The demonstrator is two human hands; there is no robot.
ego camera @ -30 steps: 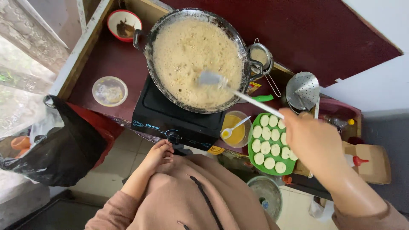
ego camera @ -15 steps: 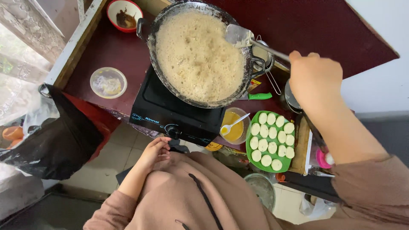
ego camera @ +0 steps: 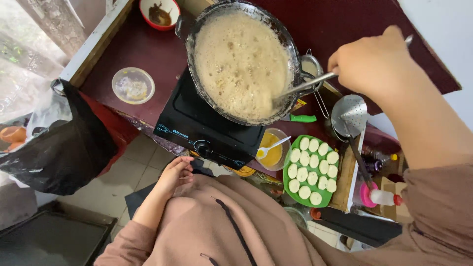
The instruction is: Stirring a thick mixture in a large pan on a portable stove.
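Wok (ego camera: 241,64) of foaming batter sat on the black stove (ego camera: 207,128); the right hand (ego camera: 369,64) was clamped on a metal ladle (ego camera: 300,86), stirring. Left hand (ego camera: 175,172) rested loosely curled, holding nothing. Continued stirring probably called for slow sweeps below the rim.

The wok (ego camera: 241,61) sits on the stove (ego camera: 207,125), a plate of dough rounds (ego camera: 311,170) near right, a lidded tub (ego camera: 133,85) left.

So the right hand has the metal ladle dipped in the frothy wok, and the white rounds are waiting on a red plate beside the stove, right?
Not quite. The head view shows the white rounds on a green plate, not a red one. The rest holds: the right hand holds the metal ladle dipped in the frothy wok, beside the stove.
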